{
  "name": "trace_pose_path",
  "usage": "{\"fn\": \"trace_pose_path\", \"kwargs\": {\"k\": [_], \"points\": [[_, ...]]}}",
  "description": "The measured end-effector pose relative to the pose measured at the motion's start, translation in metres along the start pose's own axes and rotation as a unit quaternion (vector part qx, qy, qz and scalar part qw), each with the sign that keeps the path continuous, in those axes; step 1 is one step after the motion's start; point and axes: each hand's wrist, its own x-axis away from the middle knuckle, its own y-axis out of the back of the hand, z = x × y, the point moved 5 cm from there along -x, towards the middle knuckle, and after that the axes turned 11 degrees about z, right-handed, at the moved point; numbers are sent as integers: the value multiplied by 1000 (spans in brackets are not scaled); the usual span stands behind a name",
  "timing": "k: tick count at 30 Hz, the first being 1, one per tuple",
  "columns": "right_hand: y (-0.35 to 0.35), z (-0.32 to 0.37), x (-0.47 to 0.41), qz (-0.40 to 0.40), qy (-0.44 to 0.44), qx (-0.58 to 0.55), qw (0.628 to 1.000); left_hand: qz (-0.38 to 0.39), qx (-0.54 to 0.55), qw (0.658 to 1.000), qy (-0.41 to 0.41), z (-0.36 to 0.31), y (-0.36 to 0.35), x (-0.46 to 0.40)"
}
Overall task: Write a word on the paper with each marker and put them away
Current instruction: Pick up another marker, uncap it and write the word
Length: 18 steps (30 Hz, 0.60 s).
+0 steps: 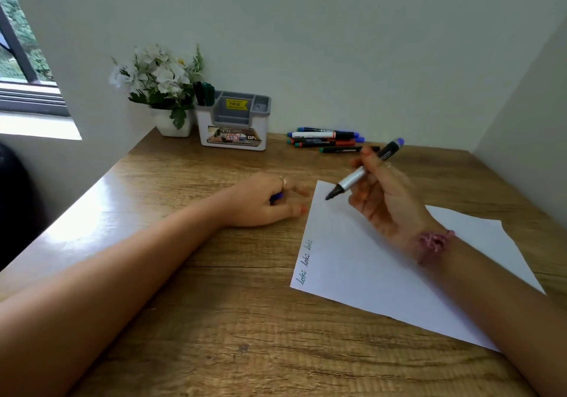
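At the centre right of the frame: your right hand [388,195] grips an uncapped marker [363,169], its dark tip over the upper left corner of the paper [399,277]; you cannot tell if the tip touches the sheet.
Left hand: your left hand [264,200] rests on the table [214,320] just left of the paper, fingers curled around a small blue piece, likely the cap [277,196].
Paper: it lies skewed at the centre right, with three small words [305,263] along its left edge.
Step in hand: you appear ready to write the next word with this marker.
Waiting markers: a loose bunch of markers [325,139] lies on the table at the upper centre, beyond your right hand.
Organizer: the white and grey organizer [233,120] stands at the upper left centre, beside a flower pot [173,123]; two dark markers [204,93] stand in its left compartment.
Risk, paper: nothing pins the sheet, as your left hand sits beside it and not on it, so the stroke could drag the sheet and smear the word.
Risk, edge: the tip is very near the corner, so a stroke could run onto the wood.
Risk, cap: the cap is mostly hidden in your palm; loosen your grip and it could roll off.
Risk, bunch: your right hand is near the loose markers and could nudge them.
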Motion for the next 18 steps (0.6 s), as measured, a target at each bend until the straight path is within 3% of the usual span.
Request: {"fn": "trace_pose_path", "kwargs": {"k": [5,10,13,18], "points": [[-9,-6,-3,155,-24,145,977,9,-70,996,-45,-9,0,0],[-11,-7,-8,261,-83,195,942,14,-142,989,-42,-1,-8,-10],[-6,-8,-15,282,-98,217,930,9,-134,990,-38,4,-8,-17],[-7,-19,-20,253,-11,278,927,16,-98,994,-55,7,-10,-20]]}}
